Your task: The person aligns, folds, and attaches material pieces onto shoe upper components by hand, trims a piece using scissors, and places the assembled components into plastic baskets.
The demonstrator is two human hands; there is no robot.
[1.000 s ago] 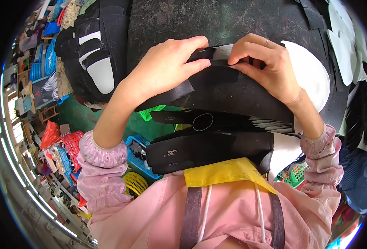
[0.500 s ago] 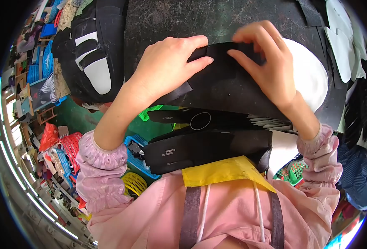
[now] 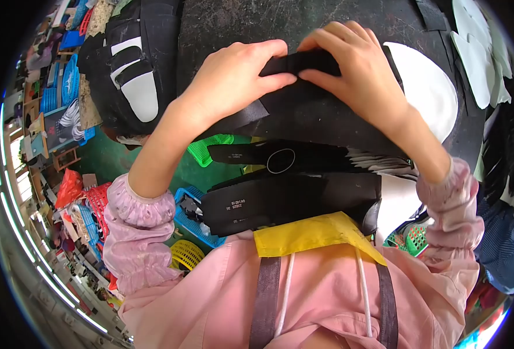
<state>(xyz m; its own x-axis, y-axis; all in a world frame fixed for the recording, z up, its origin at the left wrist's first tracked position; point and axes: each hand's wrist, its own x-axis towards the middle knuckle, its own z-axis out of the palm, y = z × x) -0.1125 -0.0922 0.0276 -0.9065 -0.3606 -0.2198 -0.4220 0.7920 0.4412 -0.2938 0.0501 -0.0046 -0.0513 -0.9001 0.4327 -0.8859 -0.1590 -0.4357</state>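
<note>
A black sheet-material piece [image 3: 320, 61] is pinched along its edge between thumb and fingers of both hands, above the dark worktable [image 3: 239, 26]. My left hand [image 3: 239, 71] grips its left part, with the thumb below and the fingers above. My right hand [image 3: 353, 72] holds it close by, its thumb tip nearly meeting the left thumb. A large white rounded piece [image 3: 428, 90] lies right of my right hand. Below the hands, at the table's near edge, are stacked black cut pieces [image 3: 292, 203] with pale printed numbers. The held piece's lower extent blends into the dark surface.
Black and white cut pieces [image 3: 138, 96] are piled on the table's left. More white pieces [image 3: 475, 64] lie at the far right. Below the table's near edge are a green basket [image 3: 207, 150], a blue basket [image 3: 196, 224] and a yellow basket [image 3: 186, 255].
My right hand has moved left and slightly up, closing its fingers on the black piece. My left hand has shifted slightly up, and the hands are closer together.
</note>
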